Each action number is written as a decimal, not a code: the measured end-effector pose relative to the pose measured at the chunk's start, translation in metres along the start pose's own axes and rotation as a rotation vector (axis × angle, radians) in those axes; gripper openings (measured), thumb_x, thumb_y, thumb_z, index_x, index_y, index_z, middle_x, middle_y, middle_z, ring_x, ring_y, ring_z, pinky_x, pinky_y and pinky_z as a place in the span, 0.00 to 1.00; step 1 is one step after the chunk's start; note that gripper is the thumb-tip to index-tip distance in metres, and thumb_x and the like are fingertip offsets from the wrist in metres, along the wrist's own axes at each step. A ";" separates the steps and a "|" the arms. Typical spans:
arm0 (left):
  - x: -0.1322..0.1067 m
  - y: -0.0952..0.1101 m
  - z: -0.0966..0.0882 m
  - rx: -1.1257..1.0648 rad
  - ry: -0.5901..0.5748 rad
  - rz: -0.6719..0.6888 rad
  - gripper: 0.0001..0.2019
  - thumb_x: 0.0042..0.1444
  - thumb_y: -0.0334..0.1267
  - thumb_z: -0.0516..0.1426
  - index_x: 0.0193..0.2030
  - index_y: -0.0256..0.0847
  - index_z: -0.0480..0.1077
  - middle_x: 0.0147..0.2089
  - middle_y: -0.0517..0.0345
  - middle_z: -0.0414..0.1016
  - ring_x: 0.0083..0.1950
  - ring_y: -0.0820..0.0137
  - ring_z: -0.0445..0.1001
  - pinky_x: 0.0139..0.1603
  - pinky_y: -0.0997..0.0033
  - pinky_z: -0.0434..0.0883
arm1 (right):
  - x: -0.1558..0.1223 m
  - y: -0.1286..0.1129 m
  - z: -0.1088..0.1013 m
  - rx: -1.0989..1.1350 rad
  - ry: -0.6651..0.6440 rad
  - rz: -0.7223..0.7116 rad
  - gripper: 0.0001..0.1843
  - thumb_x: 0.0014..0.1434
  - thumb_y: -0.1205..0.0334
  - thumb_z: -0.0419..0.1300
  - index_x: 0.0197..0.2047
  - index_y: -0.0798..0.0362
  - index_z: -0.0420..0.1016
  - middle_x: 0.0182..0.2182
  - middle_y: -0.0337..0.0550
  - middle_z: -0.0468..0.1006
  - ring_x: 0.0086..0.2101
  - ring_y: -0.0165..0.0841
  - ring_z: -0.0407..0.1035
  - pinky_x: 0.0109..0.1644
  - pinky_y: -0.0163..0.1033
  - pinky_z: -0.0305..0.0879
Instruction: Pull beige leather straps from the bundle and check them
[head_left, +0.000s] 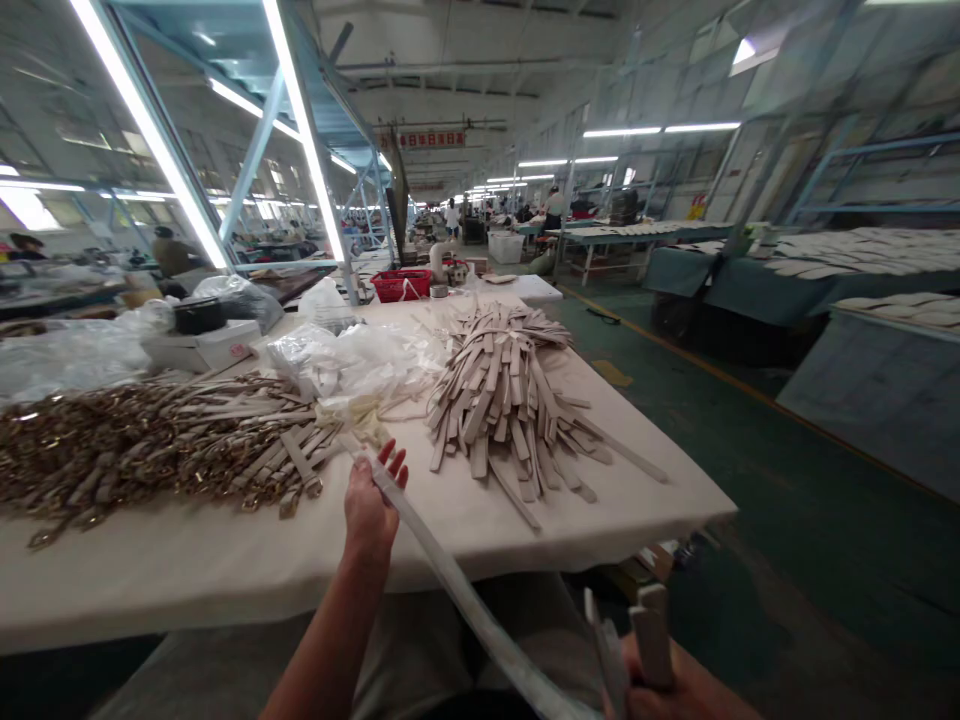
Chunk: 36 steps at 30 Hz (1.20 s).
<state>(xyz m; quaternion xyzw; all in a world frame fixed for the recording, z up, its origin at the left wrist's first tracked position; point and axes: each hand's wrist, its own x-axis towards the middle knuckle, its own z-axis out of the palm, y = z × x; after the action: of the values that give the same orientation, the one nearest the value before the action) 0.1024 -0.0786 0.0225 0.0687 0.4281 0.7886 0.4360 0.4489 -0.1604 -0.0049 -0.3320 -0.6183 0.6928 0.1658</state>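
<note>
The long strap looks smooth, piled strips matt, buckles glossy metal, bags shiny plastic, the counter cover matt cloth.

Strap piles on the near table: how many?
2: the metal-trimmed pile left of the left hand, and the fanned pile right of it. Plastic bags may hide more.

The person wears a dull grey cloth garment below; left forearm, left hand and right hand are bare.
</note>
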 end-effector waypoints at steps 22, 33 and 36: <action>-0.096 -0.050 -0.014 0.614 -0.604 -0.056 0.22 0.56 0.57 0.61 0.41 0.37 0.77 0.33 0.53 0.78 0.38 0.61 0.73 0.40 0.70 0.69 | 0.125 -0.028 0.057 0.137 0.350 -0.210 0.29 0.54 0.36 0.64 0.24 0.54 0.66 0.17 0.32 0.61 0.19 0.25 0.55 0.21 0.31 0.52; -0.092 -0.002 -0.004 1.039 -1.045 -0.014 0.19 0.66 0.49 0.51 0.30 0.40 0.71 0.29 0.55 0.74 0.33 0.66 0.70 0.37 0.71 0.65 | 0.113 -0.085 0.020 -0.117 0.315 -0.399 0.17 0.55 0.51 0.67 0.40 0.56 0.79 0.21 0.32 0.66 0.22 0.25 0.57 0.25 0.31 0.54; -0.100 0.003 -0.001 1.081 -1.101 0.028 0.18 0.67 0.48 0.49 0.32 0.40 0.72 0.32 0.54 0.74 0.35 0.64 0.70 0.39 0.71 0.66 | 0.110 -0.101 0.026 -0.165 0.259 -0.432 0.19 0.60 0.52 0.62 0.25 0.56 0.72 0.20 0.33 0.64 0.22 0.25 0.56 0.25 0.31 0.53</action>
<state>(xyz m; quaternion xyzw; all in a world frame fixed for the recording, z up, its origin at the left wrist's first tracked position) 0.1615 -0.1547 0.0509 0.6600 0.4742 0.3275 0.4820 0.3333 -0.0910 0.0653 -0.2906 -0.7029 0.5405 0.3597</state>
